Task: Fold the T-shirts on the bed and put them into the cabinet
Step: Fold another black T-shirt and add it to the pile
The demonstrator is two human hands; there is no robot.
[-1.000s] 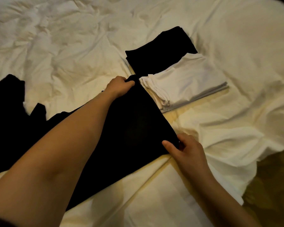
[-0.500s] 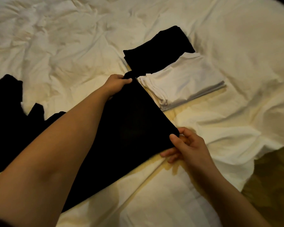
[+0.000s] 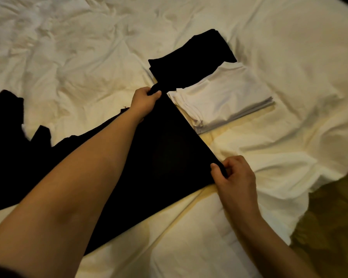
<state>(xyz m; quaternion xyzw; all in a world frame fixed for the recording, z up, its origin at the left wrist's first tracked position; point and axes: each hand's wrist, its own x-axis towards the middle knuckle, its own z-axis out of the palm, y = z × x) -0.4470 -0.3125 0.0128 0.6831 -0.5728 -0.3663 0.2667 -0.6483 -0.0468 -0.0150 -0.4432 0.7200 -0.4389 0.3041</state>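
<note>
A black T-shirt [image 3: 165, 157] lies spread across the white bed sheet [image 3: 78, 57], partly folded lengthwise, running from the left toward the centre. My left hand [image 3: 145, 101] grips its far corner, fingers curled over the cloth. My right hand [image 3: 233, 177] pinches the near corner of the same edge between thumb and fingers. Just beyond that edge sits a folded white T-shirt stack [image 3: 225, 101], and behind it a folded black T-shirt [image 3: 191, 61]. My left forearm covers much of the shirt's middle.
More black cloth [image 3: 4, 121] lies bunched at the left edge of the view. The bed's corner drops off at the lower right, where a dark olive floor [image 3: 333, 217] shows. The sheet is heavily wrinkled all around.
My right hand has shifted from flat fingers under the shirt's near corner to a pinch on it. My left hand has tightened its hold on the far corner. The edge is pulled straighter.
</note>
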